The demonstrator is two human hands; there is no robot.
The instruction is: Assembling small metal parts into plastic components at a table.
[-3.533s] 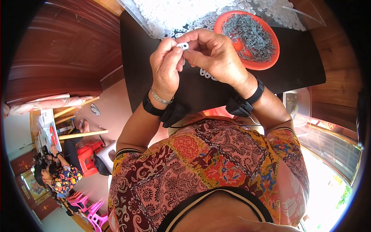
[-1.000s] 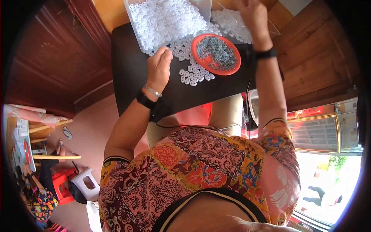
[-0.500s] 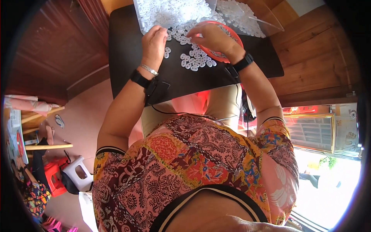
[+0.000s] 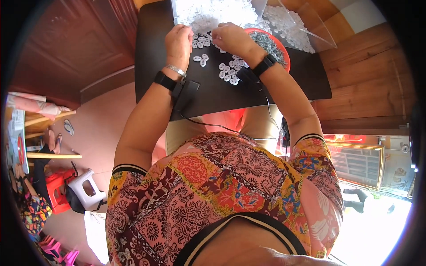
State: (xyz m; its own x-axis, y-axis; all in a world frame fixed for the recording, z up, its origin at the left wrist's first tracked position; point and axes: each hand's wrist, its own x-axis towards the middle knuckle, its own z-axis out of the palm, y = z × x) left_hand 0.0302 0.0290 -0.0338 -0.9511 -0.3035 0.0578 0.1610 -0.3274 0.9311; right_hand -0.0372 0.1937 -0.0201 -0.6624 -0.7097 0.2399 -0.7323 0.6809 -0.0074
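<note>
1. Left hand (image 4: 179,43): fingers curled, resting at the near edge of the white plastic pieces (image 4: 228,71) scattered on the black desk (image 4: 213,95); grasp not discernible.
2. Right hand (image 4: 231,39): fingertips pinched over the pieces, beside the red bowl (image 4: 284,51).
3. Clear bin (image 4: 213,11) of pieces just beyond.

Both your forearms reach forward and converge. Your left hand (image 4: 179,42) is curled, knuckles up, fingers tucked under. Your right hand (image 4: 231,37) sits just beside it, fingers bent and pinched toward the left.
</note>
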